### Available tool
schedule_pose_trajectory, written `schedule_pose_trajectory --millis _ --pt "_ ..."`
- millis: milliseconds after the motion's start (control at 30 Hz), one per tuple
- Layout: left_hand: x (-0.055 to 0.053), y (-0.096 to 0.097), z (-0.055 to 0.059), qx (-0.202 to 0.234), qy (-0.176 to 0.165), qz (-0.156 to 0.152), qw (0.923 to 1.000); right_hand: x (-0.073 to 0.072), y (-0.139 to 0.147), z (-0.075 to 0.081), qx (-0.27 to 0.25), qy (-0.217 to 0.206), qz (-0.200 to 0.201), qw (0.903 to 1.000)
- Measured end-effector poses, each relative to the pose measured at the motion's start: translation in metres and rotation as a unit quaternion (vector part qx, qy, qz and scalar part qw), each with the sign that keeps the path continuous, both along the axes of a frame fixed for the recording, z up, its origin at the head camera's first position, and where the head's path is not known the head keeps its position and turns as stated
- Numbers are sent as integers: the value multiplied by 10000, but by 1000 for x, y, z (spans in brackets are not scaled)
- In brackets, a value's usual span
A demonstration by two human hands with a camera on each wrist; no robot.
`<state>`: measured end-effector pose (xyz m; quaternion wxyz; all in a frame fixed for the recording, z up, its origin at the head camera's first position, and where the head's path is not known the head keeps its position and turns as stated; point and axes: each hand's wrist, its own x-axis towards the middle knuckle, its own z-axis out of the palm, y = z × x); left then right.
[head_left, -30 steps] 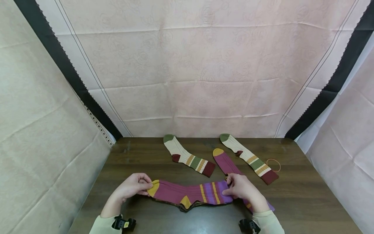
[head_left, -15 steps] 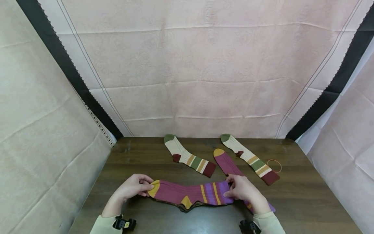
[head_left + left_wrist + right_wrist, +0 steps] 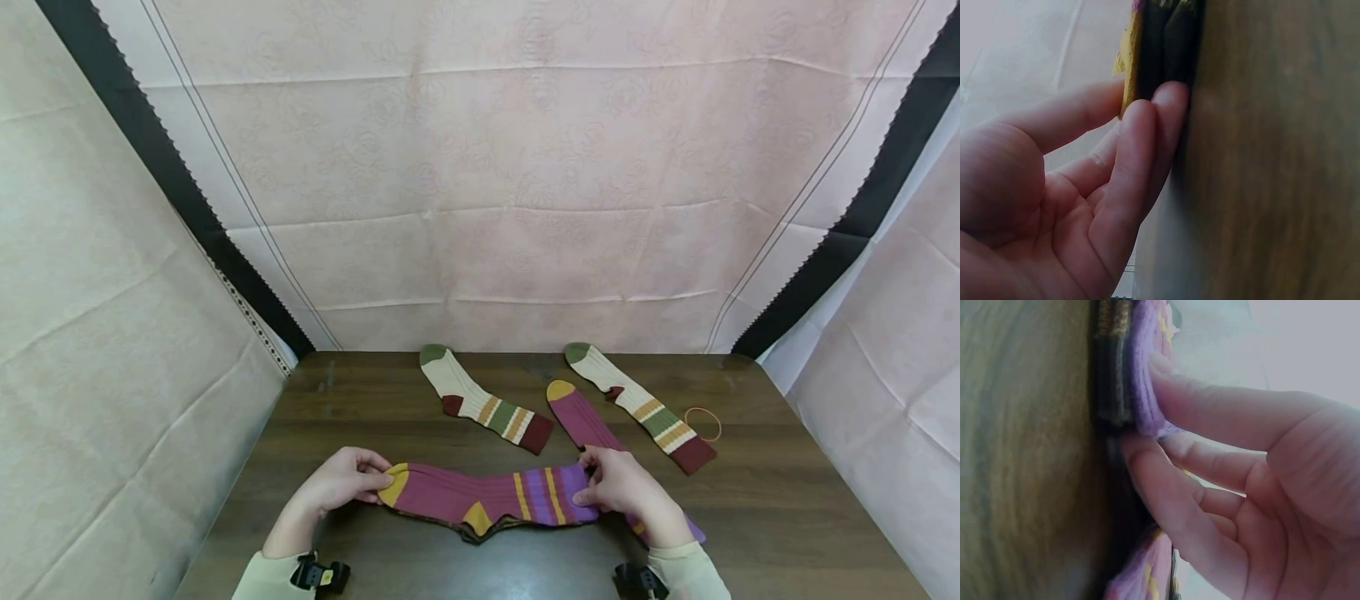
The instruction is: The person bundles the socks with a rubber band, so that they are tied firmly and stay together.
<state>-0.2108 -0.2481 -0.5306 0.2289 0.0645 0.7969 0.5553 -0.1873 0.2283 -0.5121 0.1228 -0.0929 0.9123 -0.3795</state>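
A purple sock (image 3: pixel 450 487) with yellow toe, heel and stripes lies stretched sideways between the hands. Dark layers of sock (image 3: pixel 1114 381) lie beneath it, showing as a dark edge in the head view. My left hand (image 3: pixel 347 477) pinches the yellow toe (image 3: pixel 1130 56) between thumb and fingers, with fingertips against the dark layers. At the lilac cuff (image 3: pixel 1145 375), my right hand (image 3: pixel 622 482) has its thumb on top and fingers at the end of the stack. A second purple sock (image 3: pixel 581 419) lies slanted behind the right hand and runs under that forearm.
Two cream socks with green toes and maroon cuffs lie farther back, a left one (image 3: pixel 480 396) and a right one (image 3: pixel 637 404). A thin elastic band (image 3: pixel 718 427) lies by the right one. The wooden table (image 3: pixel 787 517) meets pale cloth walls (image 3: pixel 525 250) on its far side.
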Motion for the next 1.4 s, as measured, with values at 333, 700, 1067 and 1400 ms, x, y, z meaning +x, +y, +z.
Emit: schedule_pose_trajectory --millis 333,700,1067,1400 --pt "-1 0 -2 -159 31 78 9998 0 0 0 -12 -28 -3 10000" --pt "-1 1 5 -201 186 4 9996 2 3 3 -215 -173 100 9996" --pt "-8 15 23 -576 1132 583 9902 2 23 16 -858 -368 370 9949" --pt "-12 55 38 -292 1748 547 9826 6 57 12 -1058 17 230 9941"
